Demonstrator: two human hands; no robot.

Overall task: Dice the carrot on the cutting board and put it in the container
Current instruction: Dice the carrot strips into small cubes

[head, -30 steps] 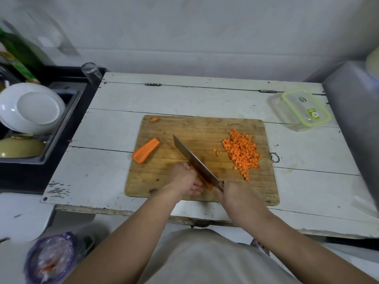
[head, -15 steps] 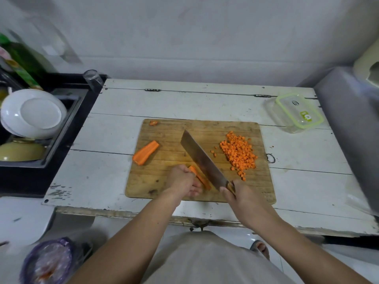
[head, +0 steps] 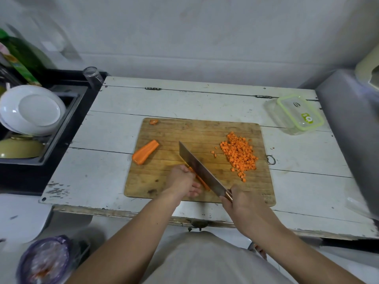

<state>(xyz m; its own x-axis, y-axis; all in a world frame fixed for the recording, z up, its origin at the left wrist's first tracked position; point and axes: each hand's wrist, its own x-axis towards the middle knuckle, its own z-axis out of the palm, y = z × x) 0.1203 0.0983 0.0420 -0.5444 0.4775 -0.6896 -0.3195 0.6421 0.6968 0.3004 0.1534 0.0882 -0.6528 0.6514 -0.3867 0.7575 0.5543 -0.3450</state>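
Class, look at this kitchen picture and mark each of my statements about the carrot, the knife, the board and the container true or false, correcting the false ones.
1. The right hand grips the broad steel cleaver by its handle. True.
2. The pile of small orange carrot cubes lies inside the clear plastic container with the green-rimmed lid. False: the cubes lie on the wooden cutting board; the lid is on.
3. The left hand holds carrot strips beside the blade. True.
4. The uncut carrot chunk rests at the board's right edge. False: it is at the left edge.
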